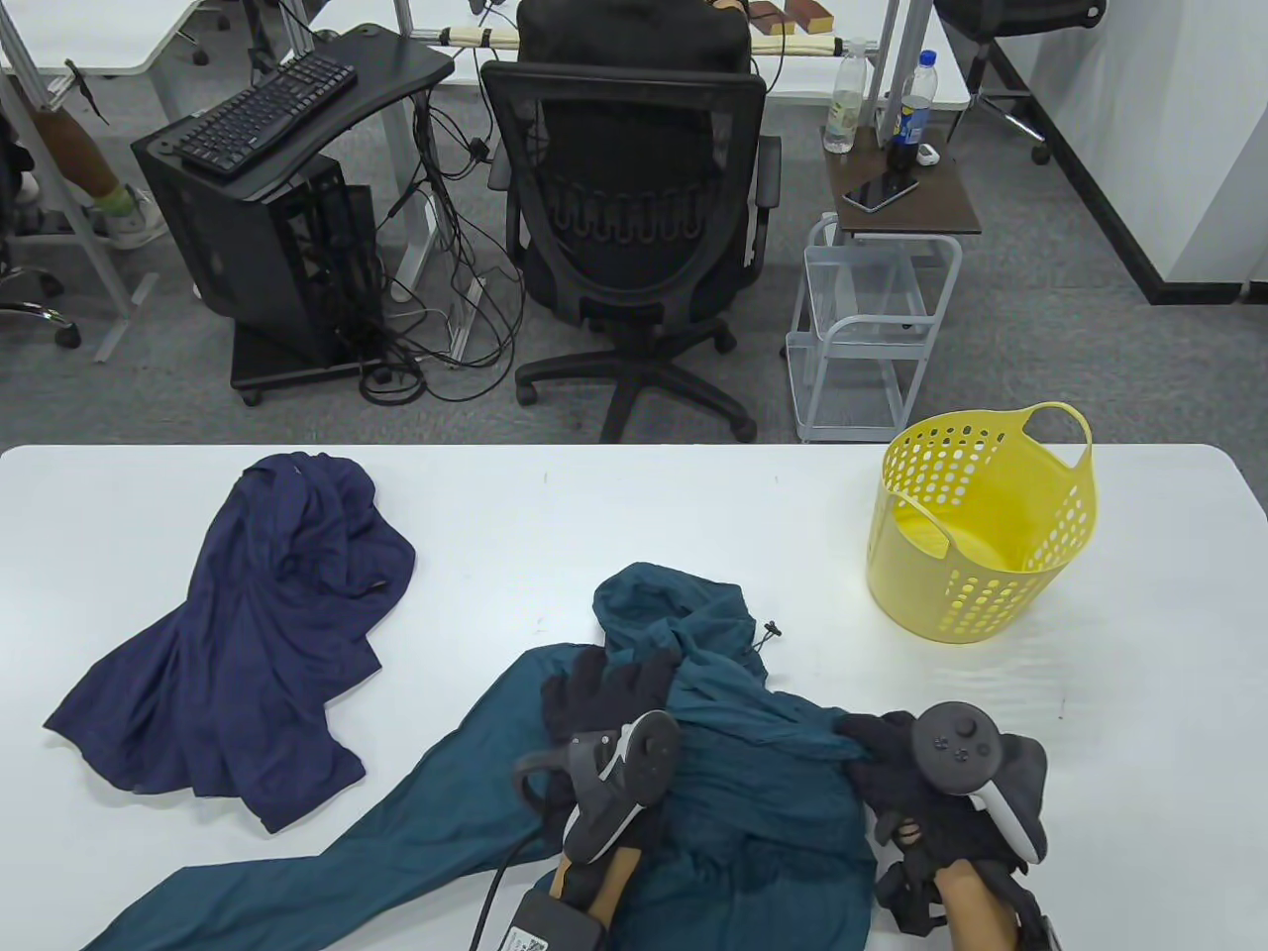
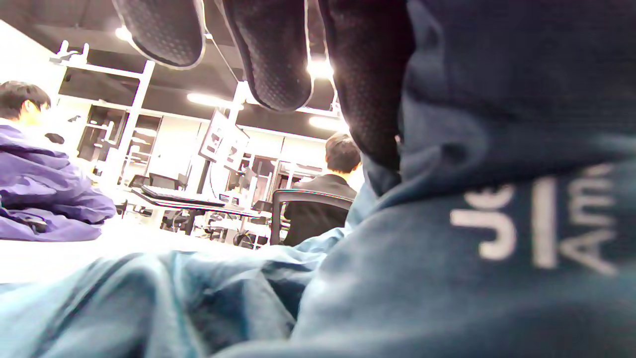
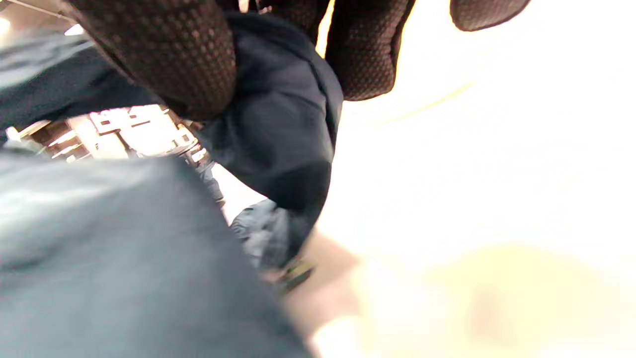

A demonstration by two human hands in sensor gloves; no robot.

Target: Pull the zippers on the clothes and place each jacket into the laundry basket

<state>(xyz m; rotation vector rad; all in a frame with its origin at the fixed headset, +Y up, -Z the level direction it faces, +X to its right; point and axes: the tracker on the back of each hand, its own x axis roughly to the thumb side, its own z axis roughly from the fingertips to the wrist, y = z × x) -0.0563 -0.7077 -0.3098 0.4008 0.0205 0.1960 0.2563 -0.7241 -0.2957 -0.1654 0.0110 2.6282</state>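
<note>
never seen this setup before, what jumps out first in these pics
The bright yellow laundry basket stands out, empty at the table's far right. Near the front edge, both gloved hands, left hand and right hand, work a teal jacket; a navy jacket lies crumpled at left.

We see a teal jacket [image 1: 753,792] under our black-gloved fingers [image 1: 604,684], with pale grey lettering [image 2: 541,223] printed on it in the left wrist view. The glove fabric carries a fine dotted mesh pattern. Off to the left of the fingers lies a navy jacket [image 1: 258,634], plain and unpatterned. Ahead and to the right of our fingers stands a yellow basket [image 1: 981,525], its wall pierced by rows of round holes. The worktop [image 1: 634,505] is white. The trackers on our hands are dark grey with white trim.
</note>
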